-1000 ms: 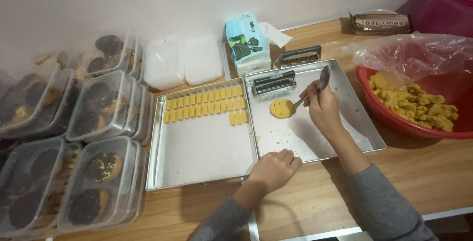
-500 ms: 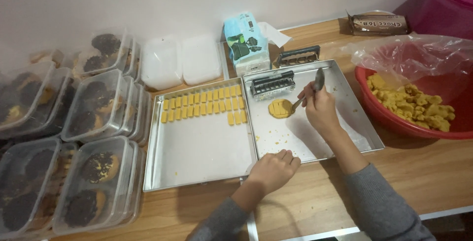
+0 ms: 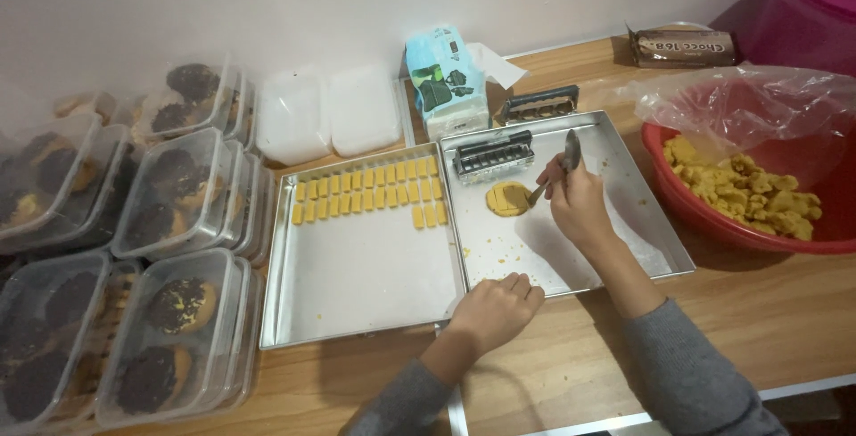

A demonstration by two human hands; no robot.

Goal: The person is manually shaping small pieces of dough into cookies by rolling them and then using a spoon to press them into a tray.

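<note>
My right hand (image 3: 581, 204) grips a metal spoon (image 3: 560, 163) whose tip touches a flat round of yellow dough (image 3: 508, 197) scored into strips on the right metal tray (image 3: 624, 177). My left hand (image 3: 496, 311) rests in a loose fist on that tray's front edge, where it meets the left metal tray (image 3: 357, 267). Rows of small yellow dough bars (image 3: 370, 190) line the far end of the left tray. A dark comb-like metal cutter (image 3: 493, 155) lies on the right tray just behind the dough round.
A red bowl (image 3: 713, 222) lined with clear plastic holds yellow dough lumps (image 3: 744, 186) at right. Stacked clear boxes of dark-topped cookies (image 3: 169, 222) fill the left side. White lidded containers (image 3: 325, 115), a tissue pack (image 3: 446, 79), a second cutter (image 3: 538, 103) and a brown packet (image 3: 682, 45) sit behind.
The view has shifted slightly. My right hand has kept working the spoon at the dough round; my left hand has stayed on the tray edge.
</note>
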